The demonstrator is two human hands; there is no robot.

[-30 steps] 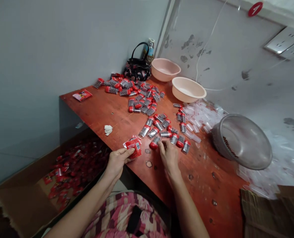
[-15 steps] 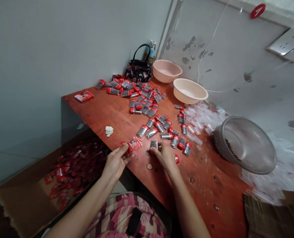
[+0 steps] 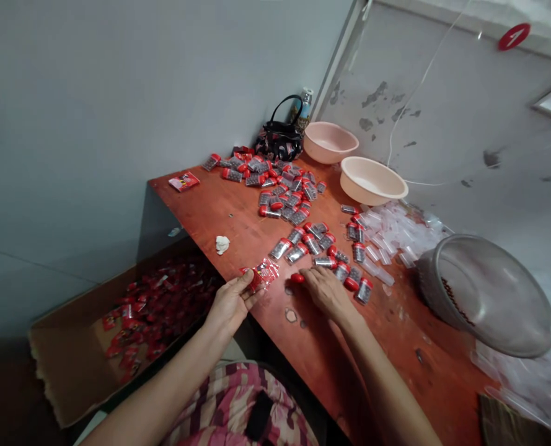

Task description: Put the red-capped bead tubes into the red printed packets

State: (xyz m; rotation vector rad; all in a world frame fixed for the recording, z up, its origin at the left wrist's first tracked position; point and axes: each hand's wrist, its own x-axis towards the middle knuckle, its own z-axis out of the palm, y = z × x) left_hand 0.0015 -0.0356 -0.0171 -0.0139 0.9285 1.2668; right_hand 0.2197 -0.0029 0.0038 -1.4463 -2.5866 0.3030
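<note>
In my left hand [image 3: 232, 303] a red and clear printed plastic packet [image 3: 264, 274] is pinched between thumb and fingers, over the table's near edge. My right hand [image 3: 325, 290] is closed around a small red-capped bottle, its red cap [image 3: 297, 278] poking out to the left of the fingers. The rest of that bottle is hidden under the hand. Just beyond the right hand lie several clear bottles [image 3: 297, 253] with red caps and dark beads inside. Another such bottle [image 3: 363, 291] lies to the right of the hand.
A larger heap of filled bottles [image 3: 279, 189] spreads toward a black handbag [image 3: 279, 145]. Two basins [image 3: 372, 193] and a grey tub [image 3: 493, 297] stand right, beside clear empty tubes [image 3: 387, 229]. Below the table's left edge, a cardboard box [image 3: 77, 371] holds red packets.
The view has shifted left. My right hand has turned palm down; the bead-filled end showing at its fingertips is replaced by a red cap. My left hand still holds the packet.
</note>
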